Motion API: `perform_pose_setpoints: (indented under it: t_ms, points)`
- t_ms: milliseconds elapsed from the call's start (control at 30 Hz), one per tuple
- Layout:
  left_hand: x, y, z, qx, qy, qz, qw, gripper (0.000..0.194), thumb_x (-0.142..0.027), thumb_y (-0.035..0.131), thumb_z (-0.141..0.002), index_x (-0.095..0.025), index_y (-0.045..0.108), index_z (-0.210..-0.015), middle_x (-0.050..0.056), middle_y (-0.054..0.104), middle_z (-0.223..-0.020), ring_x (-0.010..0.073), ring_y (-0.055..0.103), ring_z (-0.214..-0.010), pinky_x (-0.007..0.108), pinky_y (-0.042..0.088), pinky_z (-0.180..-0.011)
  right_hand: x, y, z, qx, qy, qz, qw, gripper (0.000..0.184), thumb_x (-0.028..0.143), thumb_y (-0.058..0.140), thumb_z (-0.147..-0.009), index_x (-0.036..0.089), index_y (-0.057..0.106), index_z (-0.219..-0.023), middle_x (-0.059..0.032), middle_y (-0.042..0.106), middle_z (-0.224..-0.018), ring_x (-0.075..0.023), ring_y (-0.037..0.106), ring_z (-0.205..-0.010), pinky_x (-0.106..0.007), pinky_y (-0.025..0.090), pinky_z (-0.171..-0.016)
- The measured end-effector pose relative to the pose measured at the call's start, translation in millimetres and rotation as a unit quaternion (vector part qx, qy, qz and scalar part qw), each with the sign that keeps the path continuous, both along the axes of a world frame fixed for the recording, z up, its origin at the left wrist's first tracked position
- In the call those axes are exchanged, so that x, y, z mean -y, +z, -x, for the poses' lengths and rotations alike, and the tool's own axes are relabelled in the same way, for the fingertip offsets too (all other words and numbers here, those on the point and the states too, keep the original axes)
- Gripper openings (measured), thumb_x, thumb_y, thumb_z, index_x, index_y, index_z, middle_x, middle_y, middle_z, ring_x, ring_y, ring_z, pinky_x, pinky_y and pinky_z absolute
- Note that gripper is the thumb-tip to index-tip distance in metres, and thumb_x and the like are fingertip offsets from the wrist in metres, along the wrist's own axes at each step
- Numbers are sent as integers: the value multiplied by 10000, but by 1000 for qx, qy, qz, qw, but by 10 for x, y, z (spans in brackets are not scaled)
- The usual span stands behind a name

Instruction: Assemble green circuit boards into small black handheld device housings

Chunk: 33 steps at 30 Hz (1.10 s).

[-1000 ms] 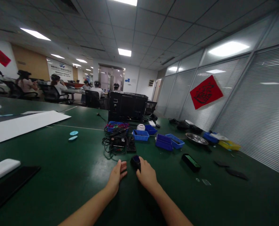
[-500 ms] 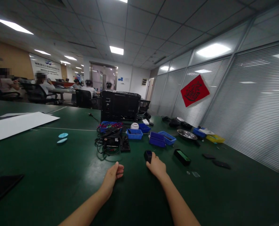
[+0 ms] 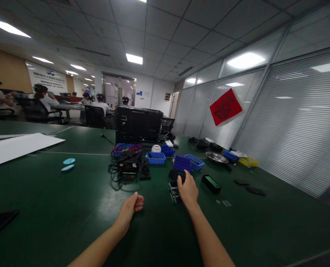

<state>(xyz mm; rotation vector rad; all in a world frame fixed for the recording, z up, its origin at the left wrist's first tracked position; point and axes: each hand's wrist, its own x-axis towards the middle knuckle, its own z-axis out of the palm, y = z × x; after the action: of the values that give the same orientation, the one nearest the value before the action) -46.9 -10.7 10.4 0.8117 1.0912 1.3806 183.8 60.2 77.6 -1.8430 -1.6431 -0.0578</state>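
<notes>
the right hand (image 3: pixel 188 190) has its thumb and fingers clamped on a black cover (image 3: pixel 176 174), tilted near a bared circuit board assembly (image 3: pixel 174 193) on the green tabletop (image 3: pixel 98 230). whether cover and assembly touch cannot be told. the left hand (image 3: pixel 128 209) is well to the left of them, its fingers loosely curled and the thumb a little apart.

a dark blue bin (image 3: pixel 182 163) stands right behind the cover, blocking the way forward, with a lighter blue tray (image 3: pixel 194 162) beside it. to the right of the right hand lies a black case with a green face (image 3: pixel 211 184); nearer are a small ring (image 3: pixel 218 201) and a clear plate (image 3: pixel 226 203). on the other side, tangled cables (image 3: pixel 113 168) crowd around a black box (image 3: pixel 128 167). farther back are a white ball (image 3: pixel 156 148), a metal bowl (image 3: pixel 216 157) and a large black housing (image 3: pixel 139 124).
</notes>
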Motion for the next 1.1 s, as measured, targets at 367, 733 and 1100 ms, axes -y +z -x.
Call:
perform_pose_setpoints:
  t_ms: [367, 733, 1100]
  points:
    - [14, 31, -17, -174, 22, -69, 982, 566, -355, 594, -666, -189, 452, -1188, 114, 503, -1212, 178, 595, -858, 283, 501, -663, -5, -221, 375, -605, 220, 194, 740, 273, 452, 425, -767, 195, 442, -854, 21, 518, -611, -110, 495, -379, -191, 331, -301]
    - [-156, -78, -37, -421, -44, -188, 886, 541, -282, 480, -748, -235, 400, -1282, 34, 432, -1329, 190, 369, -1229, 335, 267, -1031, 120, -358, 466, -317, 292, 395, 812, 243, 320, 286, -825, 176, 481, -842, 6, 541, -647, -114, 558, -450, -236, 455, -413]
    - [-364, -9, -290, -522, -5, -120, 844, 402, -347, 422, -795, -212, 549, -1152, 94, 609, -1074, 234, 544, -992, 318, 355, -874, 91, -56, 195, 109, 83, 74, 988, 302, 403, 366, -842, 233, 548, -1014, -72, 562, -1025, -201, 516, -960, -268, 388, -728]
